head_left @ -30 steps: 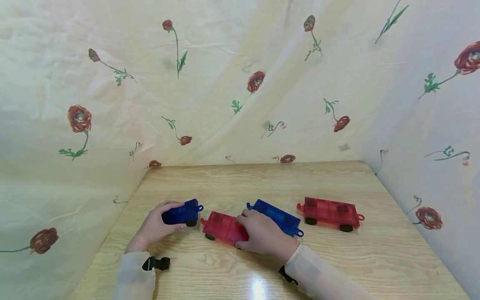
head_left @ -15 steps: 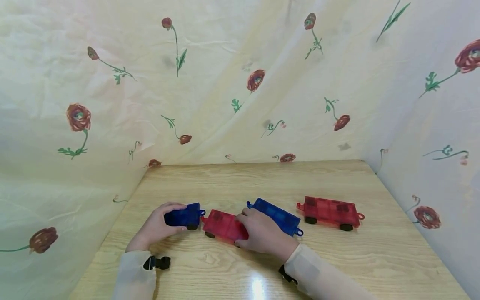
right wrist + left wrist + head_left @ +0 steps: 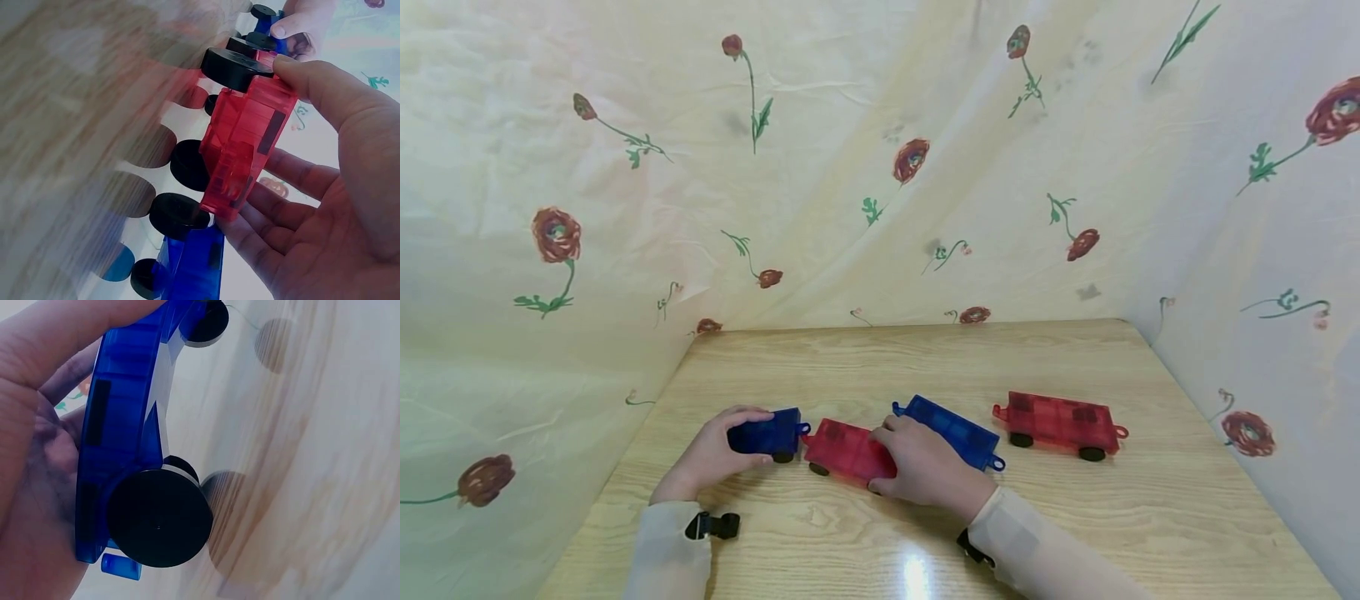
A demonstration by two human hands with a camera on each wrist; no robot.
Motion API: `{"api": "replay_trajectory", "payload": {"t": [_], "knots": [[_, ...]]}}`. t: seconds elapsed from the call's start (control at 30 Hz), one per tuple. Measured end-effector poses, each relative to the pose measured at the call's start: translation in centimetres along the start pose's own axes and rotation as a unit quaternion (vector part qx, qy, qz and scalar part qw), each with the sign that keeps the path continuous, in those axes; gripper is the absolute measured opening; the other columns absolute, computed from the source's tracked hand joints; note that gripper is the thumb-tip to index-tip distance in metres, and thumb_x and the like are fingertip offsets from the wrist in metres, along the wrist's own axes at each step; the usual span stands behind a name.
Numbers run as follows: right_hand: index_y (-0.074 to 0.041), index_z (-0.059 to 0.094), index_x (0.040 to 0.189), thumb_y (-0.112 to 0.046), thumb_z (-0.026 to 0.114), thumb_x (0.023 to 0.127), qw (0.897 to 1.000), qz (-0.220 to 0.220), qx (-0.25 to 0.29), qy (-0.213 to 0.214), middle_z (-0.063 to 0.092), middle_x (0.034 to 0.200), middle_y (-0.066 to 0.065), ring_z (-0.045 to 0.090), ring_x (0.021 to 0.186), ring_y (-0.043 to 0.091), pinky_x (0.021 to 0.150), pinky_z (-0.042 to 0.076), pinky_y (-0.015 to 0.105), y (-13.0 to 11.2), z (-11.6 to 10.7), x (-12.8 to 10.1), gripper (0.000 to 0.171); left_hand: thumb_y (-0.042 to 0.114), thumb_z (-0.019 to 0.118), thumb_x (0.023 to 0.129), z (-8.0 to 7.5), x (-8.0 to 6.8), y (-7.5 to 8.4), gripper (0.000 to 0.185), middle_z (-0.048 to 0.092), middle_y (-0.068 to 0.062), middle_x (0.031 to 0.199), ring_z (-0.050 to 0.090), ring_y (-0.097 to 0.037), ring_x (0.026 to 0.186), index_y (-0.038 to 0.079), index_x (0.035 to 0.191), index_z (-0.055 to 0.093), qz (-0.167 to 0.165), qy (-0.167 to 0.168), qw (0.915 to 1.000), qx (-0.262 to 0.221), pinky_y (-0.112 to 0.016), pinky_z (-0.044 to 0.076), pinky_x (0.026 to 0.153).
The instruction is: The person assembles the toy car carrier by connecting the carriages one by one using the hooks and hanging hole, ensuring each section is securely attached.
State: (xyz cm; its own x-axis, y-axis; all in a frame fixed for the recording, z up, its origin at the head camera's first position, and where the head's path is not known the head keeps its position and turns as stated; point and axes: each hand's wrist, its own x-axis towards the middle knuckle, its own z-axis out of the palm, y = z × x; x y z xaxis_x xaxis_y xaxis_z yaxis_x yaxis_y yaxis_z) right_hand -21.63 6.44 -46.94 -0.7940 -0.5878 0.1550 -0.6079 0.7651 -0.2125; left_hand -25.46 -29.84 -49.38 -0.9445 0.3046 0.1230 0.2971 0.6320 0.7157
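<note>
At the left of the table, my left hand (image 3: 715,447) grips a translucent blue toy train car (image 3: 778,434) with black wheels, thumb on the near side and fingers on the far side. Closer to the middle, my right hand (image 3: 922,461) holds a translucent red toy train car (image 3: 841,451) across its right part, which the hand hides. The blue car's ring meets the red car's small hook; whether they are linked I cannot tell. In the right wrist view, the thumb lies along the red car (image 3: 240,134) near its wheel.
A second blue car (image 3: 955,429) lies slanted just behind my right hand, partly covered by it. Further right stands another red car (image 3: 1060,422). Flowered cloth (image 3: 820,167) borders the wooden table (image 3: 910,358) at the back and sides.
My left hand has brought its blue car slightly right and nearer to me, so its ring reaches the red car's hook. The right hand stays nearly still, and the last half second shows little motion.
</note>
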Motion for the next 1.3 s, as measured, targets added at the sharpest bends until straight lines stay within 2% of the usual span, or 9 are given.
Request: {"api": "replay_trajectory", "payload": {"t": [0.4, 0.63, 1.07, 1.2, 1.3], "knots": [[-0.017, 0.064, 0.124, -0.058, 0.073, 0.077, 1.0, 0.001, 0.0, 0.005, 0.058, 0.109, -0.001, 0.053, 0.095, 0.014, 0.081, 0.051, 0.031, -0.01, 0.14, 0.05, 0.063, 0.037, 0.088, 0.067, -0.46, -0.25, -0.13, 0.063, 0.051, 0.008, 0.136, 0.038, -0.025, 0.132, 0.033, 0.126, 0.064, 0.004, -0.006, 1.0, -0.002, -0.062, 0.024, 0.105], [-0.017, 0.064, 0.124, -0.058, 0.074, 0.076, 1.0, 0.0, -0.003, 0.007, 0.058, 0.11, -0.001, 0.053, 0.095, 0.014, 0.08, 0.051, 0.03, -0.05, 0.24, 0.07, 0.064, 0.04, 0.089, 0.065, -0.43, -0.25, 0.01, 0.064, 0.051, 0.01, 0.131, 0.044, -0.027, 0.126, 0.032, 0.124, 0.065, 0.012, -0.014, 0.9986, 0.049, -0.056, 0.037, 0.1], [-0.017, 0.064, 0.124, -0.057, 0.073, 0.078, 1.0, -0.004, 0.003, 0.003, 0.058, 0.111, -0.001, 0.053, 0.097, 0.014, 0.082, 0.051, 0.03, 0.06, 0.12, -0.08, 0.062, 0.037, 0.089, 0.065, -0.43, -0.28, 0.44, 0.066, 0.051, 0.01, 0.133, 0.038, -0.031, 0.132, 0.032, 0.126, 0.064, 0.0, -0.018, 0.9985, 0.052, -0.061, 0.031, 0.103], [-0.017, 0.064, 0.126, -0.058, 0.071, 0.079, 1.0, -0.009, 0.01, 0.0, 0.058, 0.116, -0.001, 0.053, 0.104, 0.016, 0.087, 0.05, 0.033, 0.2, -0.18, -0.27, 0.063, 0.038, 0.089, 0.064, -0.5, -0.3, 0.44, 0.066, 0.05, 0.01, 0.134, 0.039, -0.03, 0.131, 0.032, 0.125, 0.064, -0.006, -0.023, 0.9988, 0.043, -0.061, 0.031, 0.103], [-0.017, 0.064, 0.126, -0.06, 0.069, 0.08, 0.999, -0.013, 0.027, 0.012, 0.055, 0.122, -0.001, 0.052, 0.11, 0.016, 0.091, 0.048, 0.035, 0.54, -0.46, -0.47, 0.063, 0.04, 0.089, 0.064, -0.64, -0.36, 0.27, 0.066, 0.05, 0.011, 0.134, 0.039, -0.029, 0.131, 0.034, 0.124, 0.064, -0.015, -0.027, 0.9988, 0.038, -0.06, 0.032, 0.103]]}}
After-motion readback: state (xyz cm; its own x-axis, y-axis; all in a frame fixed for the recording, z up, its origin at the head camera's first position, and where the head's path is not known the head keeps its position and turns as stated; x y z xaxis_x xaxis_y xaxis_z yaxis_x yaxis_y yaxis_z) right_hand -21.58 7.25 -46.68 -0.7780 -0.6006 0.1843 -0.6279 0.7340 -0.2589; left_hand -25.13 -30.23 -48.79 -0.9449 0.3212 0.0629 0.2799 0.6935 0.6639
